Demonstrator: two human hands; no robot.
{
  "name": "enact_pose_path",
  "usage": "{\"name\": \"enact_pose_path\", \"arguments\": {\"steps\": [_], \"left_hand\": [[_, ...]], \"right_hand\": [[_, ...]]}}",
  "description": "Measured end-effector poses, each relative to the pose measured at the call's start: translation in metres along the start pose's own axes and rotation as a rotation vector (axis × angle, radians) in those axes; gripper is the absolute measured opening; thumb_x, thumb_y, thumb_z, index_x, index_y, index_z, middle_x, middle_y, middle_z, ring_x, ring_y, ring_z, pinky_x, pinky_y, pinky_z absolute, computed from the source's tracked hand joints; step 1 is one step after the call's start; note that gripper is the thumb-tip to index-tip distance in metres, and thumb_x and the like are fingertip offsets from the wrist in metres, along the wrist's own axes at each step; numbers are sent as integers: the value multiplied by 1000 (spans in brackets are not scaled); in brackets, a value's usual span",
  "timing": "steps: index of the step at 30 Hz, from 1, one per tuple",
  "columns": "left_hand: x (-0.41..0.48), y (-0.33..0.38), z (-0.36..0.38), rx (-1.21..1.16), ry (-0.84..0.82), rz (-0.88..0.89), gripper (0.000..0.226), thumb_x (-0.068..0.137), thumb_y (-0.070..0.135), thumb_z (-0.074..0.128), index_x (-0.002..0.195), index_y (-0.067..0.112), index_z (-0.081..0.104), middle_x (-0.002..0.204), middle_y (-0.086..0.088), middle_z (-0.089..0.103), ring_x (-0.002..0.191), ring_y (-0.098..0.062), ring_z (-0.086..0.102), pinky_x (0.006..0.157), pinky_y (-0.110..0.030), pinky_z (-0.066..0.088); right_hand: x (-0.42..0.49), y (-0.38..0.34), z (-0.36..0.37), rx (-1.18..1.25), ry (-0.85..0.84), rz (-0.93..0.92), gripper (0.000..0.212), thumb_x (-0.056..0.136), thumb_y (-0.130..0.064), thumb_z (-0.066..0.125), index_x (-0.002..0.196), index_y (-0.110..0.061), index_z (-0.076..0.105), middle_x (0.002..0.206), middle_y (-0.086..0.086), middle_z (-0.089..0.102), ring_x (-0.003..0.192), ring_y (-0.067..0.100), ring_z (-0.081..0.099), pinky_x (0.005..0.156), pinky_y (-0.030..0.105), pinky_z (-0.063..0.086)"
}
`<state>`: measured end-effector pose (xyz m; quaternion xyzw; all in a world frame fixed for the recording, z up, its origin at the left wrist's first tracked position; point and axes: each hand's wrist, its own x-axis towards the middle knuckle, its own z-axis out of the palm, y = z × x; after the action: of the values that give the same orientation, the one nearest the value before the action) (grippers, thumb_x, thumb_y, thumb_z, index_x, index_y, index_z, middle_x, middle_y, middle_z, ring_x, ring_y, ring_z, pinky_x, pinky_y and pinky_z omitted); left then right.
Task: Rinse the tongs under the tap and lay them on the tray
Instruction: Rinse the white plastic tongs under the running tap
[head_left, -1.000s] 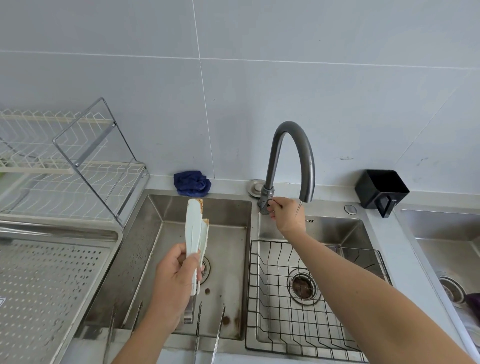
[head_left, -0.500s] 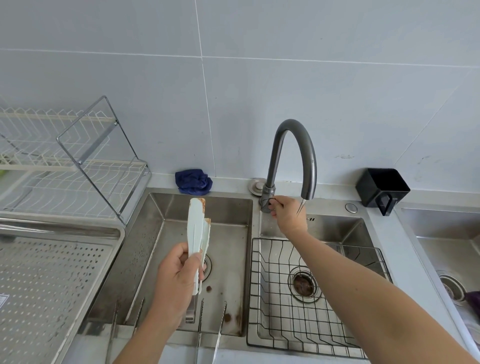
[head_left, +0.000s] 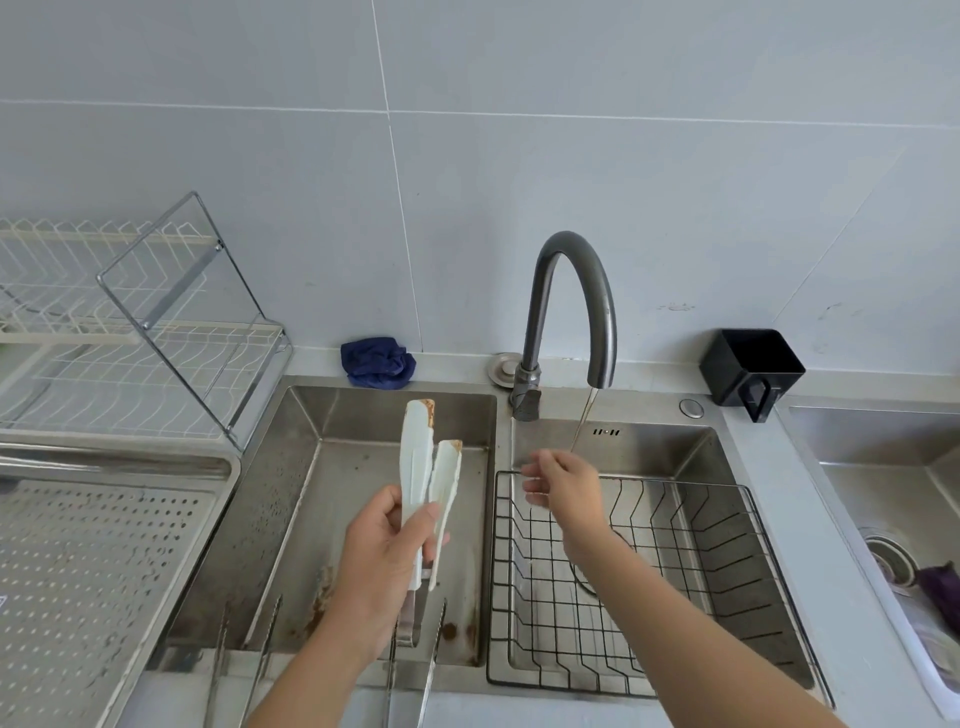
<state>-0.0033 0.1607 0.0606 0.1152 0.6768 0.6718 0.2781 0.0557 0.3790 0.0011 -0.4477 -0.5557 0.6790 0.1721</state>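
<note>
Left hand (head_left: 384, 561): curled round the lower part of the white tongs (head_left: 418, 467), thumb across the front.
Tongs: held upright over the left basin (head_left: 291, 519), arms slightly parted, brown stains on the far tips.
Right hand (head_left: 563, 486): empty, fingers loosely spread, slightly blurred, over the far edge of the wire basket (head_left: 675, 597) in the right basin.
Tap (head_left: 571, 291): a thin stream of water (head_left: 584, 421) runs down at the right hand; contact cannot be told.
Tray (head_left: 78, 571): perforated steel, left of the sink, well apart from the tongs.
Near rim: metal tongs (head_left: 415, 665) lean into the left basin.
Far surface: blue cloth (head_left: 376, 362) left of the tap, black container (head_left: 748, 366) right.
</note>
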Motion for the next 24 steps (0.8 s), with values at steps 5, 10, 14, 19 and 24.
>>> {"name": "enact_pose_path", "arguments": {"steps": [5,10,14,19,24], "left_hand": [[6,-8,26,141,-46,-58,3,73,25,62,74,24,63,65,4,67,86,-31,75,68,-38,55],[6,-23,44,186,-111,-70,15,97,22,60,90,33,68,67,18,64,64,0,61,58,-17,48],[11,-29,50,216,-182,-202,19,91,32,62,101,17,63,88,-4,64,79,-20,62,73,-46,56],[17,-38,68,206,-220,-300,18,100,19,54,114,21,65,108,-13,72,87,-25,76,60,-33,57],[18,-43,84,260,-197,-267,28,99,16,50,119,30,63,104,-12,73,86,-20,74,56,-24,50]], "right_hand": [[-22,-8,8,179,-275,111,36,109,-32,47,114,-5,70,99,16,76,84,27,71,77,39,61],[-29,0,1,96,-272,3,22,101,-8,57,120,-6,69,95,19,77,73,23,74,64,31,61],[-23,11,-18,65,-72,-11,25,95,-1,59,118,-7,69,86,12,79,72,21,77,62,29,61],[-13,13,-31,111,0,-36,24,96,-1,55,114,-9,69,91,16,78,80,28,78,64,32,62],[-2,7,-30,-4,53,-73,12,99,-15,59,100,-15,70,90,11,77,78,25,77,65,38,65]]}}
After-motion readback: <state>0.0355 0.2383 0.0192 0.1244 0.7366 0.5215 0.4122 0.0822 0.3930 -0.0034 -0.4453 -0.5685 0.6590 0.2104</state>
